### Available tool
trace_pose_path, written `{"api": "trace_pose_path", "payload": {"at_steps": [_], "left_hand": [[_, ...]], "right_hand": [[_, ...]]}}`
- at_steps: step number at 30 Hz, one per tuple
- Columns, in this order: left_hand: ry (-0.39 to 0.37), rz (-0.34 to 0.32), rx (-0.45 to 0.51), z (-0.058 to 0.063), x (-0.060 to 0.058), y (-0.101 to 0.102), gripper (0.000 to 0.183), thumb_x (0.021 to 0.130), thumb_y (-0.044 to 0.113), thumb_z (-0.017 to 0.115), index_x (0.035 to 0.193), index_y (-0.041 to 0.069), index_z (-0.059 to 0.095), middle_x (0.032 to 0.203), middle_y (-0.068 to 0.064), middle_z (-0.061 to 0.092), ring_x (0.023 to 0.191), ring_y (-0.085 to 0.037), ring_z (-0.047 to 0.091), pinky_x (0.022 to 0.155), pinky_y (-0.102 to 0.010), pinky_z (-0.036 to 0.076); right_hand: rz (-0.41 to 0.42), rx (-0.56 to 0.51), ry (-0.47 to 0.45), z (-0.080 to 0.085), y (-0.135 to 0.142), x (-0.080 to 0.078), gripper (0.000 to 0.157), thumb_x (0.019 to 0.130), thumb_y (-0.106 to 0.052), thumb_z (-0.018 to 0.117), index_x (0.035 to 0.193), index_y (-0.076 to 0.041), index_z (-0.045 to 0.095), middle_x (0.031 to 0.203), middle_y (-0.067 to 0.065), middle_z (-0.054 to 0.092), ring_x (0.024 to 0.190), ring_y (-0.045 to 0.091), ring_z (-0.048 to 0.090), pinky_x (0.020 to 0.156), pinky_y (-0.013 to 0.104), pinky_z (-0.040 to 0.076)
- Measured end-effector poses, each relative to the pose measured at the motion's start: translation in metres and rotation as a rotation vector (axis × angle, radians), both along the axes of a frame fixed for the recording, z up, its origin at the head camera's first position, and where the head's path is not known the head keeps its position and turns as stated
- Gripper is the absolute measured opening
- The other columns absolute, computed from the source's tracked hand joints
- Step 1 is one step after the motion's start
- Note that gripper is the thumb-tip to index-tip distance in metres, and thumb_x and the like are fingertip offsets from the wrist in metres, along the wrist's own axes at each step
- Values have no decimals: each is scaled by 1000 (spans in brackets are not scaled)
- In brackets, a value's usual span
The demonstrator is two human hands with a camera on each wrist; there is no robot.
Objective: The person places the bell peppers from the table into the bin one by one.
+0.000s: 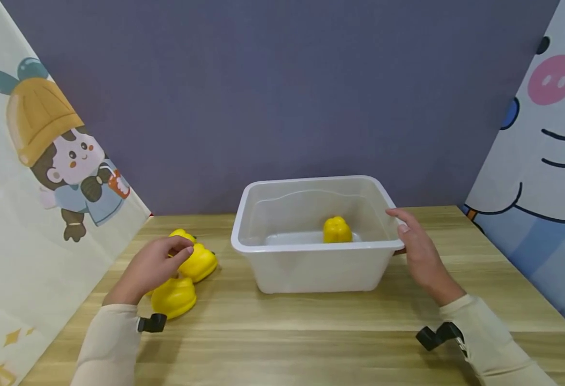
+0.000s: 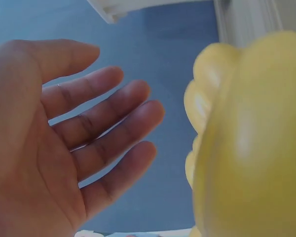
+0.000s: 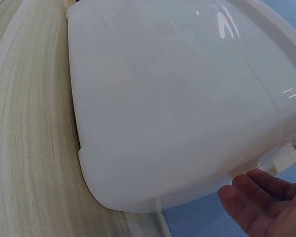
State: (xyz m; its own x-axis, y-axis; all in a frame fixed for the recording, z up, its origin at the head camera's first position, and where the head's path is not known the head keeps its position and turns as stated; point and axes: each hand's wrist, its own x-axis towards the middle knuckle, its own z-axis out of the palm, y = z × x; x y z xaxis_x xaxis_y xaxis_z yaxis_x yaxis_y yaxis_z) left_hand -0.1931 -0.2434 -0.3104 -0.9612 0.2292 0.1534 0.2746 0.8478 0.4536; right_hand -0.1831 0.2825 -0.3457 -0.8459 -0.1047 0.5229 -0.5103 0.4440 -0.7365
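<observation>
A white plastic bin [image 1: 318, 271] stands on the table, with one yellow bell pepper [image 1: 337, 230] inside. My right hand [image 1: 422, 262] grips the bin's right end at the rim; in the right wrist view its fingers [image 3: 254, 190] curl under the lip. Several more yellow bell peppers [image 1: 173, 300] lie in a cluster left of the bin. Over that cluster is my left hand [image 1: 154, 268], holding nothing. The left wrist view shows its fingers [image 2: 123, 121] loosely bent and apart from a large, close pepper [image 2: 256, 143].
The wooden table [image 1: 287, 343] runs back to a dark blue-grey panel [image 1: 287, 96]. Light side panels carry cartoon pictures, a child in a yellow hat [image 1: 46, 118] on the left and a pink-snouted figure [image 1: 552, 80] on the right. Each sleeve bears a small black camera.
</observation>
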Motion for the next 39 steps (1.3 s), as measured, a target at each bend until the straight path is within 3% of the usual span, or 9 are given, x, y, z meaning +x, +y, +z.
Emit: {"api": "trace_pose_path", "payload": {"at_steps": [5, 10, 19, 28, 32, 39], "left_hand": [[10, 23, -44, -6, 2, -4, 34, 102, 31, 60, 122, 5, 69, 114, -11, 70, 88, -23, 66, 81, -49, 55], [-8, 39, -70, -10, 2, -8, 33, 101, 31, 61, 120, 5, 70, 113, -10, 70, 95, -26, 64, 82, -50, 54], [-39, 8, -107, -13, 4, -15, 31, 98, 27, 65, 117, 3, 71, 106, -7, 71, 94, -26, 64, 83, -51, 53], [-101, -26, -105, -10, 2, -22, 36, 96, 32, 69, 116, 2, 71, 103, -5, 70, 94, -26, 63, 86, -52, 53], [-172, -28, -96, -10, 1, -26, 43, 94, 35, 71, 119, 0, 69, 106, -8, 68, 95, -26, 61, 86, -50, 52], [-242, -53, -92, -18, 2, -31, 50, 92, 36, 73, 123, -2, 66, 112, -12, 68, 99, -28, 61, 87, -52, 51]], "right_hand": [[-7, -4, 13, 0, -1, -1, 45, 111, -25, 26, 149, -5, 40, 130, 20, 50, 92, 8, 55, 67, 31, 52], [6, -14, 14, 1, -2, -3, 45, 111, -25, 25, 148, -4, 40, 128, 21, 52, 92, 8, 55, 67, 28, 52], [-3, 21, 12, 0, -1, -1, 45, 111, -23, 26, 150, -7, 39, 136, 21, 49, 96, 14, 55, 69, 27, 51], [-11, 6, 24, 1, 2, 2, 44, 111, -21, 26, 150, -6, 39, 133, 18, 50, 95, 10, 55, 69, 28, 51], [0, -11, 30, 2, 2, 1, 44, 111, -21, 27, 149, -5, 40, 132, 17, 50, 95, 13, 55, 69, 26, 51], [3, 9, 16, -1, 1, -1, 45, 111, -22, 27, 150, -6, 39, 136, 19, 48, 95, 14, 55, 70, 29, 51]]}}
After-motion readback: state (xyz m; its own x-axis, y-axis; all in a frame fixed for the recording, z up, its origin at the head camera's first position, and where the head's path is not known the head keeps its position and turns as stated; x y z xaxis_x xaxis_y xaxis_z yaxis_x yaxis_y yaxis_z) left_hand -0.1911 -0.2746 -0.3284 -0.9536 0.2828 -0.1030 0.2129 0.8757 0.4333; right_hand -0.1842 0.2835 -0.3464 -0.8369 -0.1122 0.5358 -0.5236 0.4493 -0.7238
